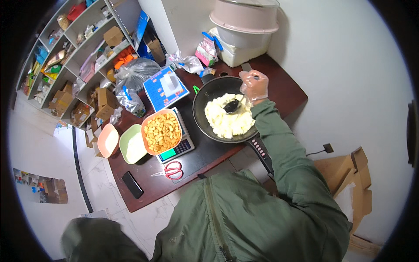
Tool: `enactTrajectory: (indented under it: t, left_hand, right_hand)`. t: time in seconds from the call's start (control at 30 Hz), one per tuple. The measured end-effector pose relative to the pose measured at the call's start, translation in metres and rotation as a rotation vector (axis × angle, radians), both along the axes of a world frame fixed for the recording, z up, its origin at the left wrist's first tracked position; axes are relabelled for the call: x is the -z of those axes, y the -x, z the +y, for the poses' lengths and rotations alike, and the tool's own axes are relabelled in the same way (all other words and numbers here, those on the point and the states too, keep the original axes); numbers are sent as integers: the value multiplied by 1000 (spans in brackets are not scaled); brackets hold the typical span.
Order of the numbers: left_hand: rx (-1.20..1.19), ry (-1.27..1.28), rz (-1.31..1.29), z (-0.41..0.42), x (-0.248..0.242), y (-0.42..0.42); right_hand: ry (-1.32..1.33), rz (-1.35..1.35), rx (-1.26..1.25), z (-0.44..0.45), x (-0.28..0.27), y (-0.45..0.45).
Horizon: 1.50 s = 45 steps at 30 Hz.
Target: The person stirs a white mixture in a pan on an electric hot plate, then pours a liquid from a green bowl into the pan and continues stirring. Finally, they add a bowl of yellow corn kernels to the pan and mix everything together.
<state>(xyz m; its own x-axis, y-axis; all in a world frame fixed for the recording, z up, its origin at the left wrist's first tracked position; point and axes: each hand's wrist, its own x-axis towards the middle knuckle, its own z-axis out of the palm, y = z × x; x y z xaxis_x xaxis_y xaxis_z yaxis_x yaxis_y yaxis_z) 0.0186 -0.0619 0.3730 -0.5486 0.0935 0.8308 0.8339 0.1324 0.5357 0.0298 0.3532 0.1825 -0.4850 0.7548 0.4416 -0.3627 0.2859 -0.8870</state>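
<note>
My right hand point(254, 85), in a clear plastic glove, grips the handle of a black ladle or spatula point(231, 106) over a black frying pan point(209, 131). The tool's head rests in a soft, pale, lumpy mass point(229, 122) in the pan. My left hand is out of view; only its dark green sleeve shows at the bottom left. Left of the pan, a pink-rimmed bowl of nuts point(162, 131) sits on a digital scale point(183, 144). Beside it are a green bowl with white powder point(133, 144) and a pink bowl with white contents point(108, 140).
Red-handled scissors point(173, 170) and a black phone point(132, 184) lie near the table's front edge. A blue-and-white box point(166, 88) and plastic bags point(136, 75) stand behind the scale. A pink tub point(245, 16) is stacked at the back. Cardboard point(347, 173) stands at right.
</note>
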Motion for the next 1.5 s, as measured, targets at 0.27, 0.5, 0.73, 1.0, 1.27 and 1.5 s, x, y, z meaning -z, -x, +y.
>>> enactTrajectory:
  t: [0.27, 0.5, 0.73, 1.0, 1.27, 1.5]
  left_hand:
    - [404, 743, -678, 67, 217, -4]
    - [391, 1696, -622, 66, 337, 0]
    - [375, 1710, -632, 68, 359, 2]
    - [356, 1661, -630, 62, 373, 4]
    - [353, 1586, -622, 57, 394, 7]
    - [346, 1554, -570, 56, 398, 7]
  right_hand:
    - [2, -219, -42, -25, -19, -1]
    - [4, -205, -172, -43, 7, -42]
    - [104, 63, -105, -52, -1, -45]
    - [240, 70, -62, -61, -18, -68]
    - [226, 25, -181, -45, -2, -56]
    - [25, -168, 37, -22, 9, -32]
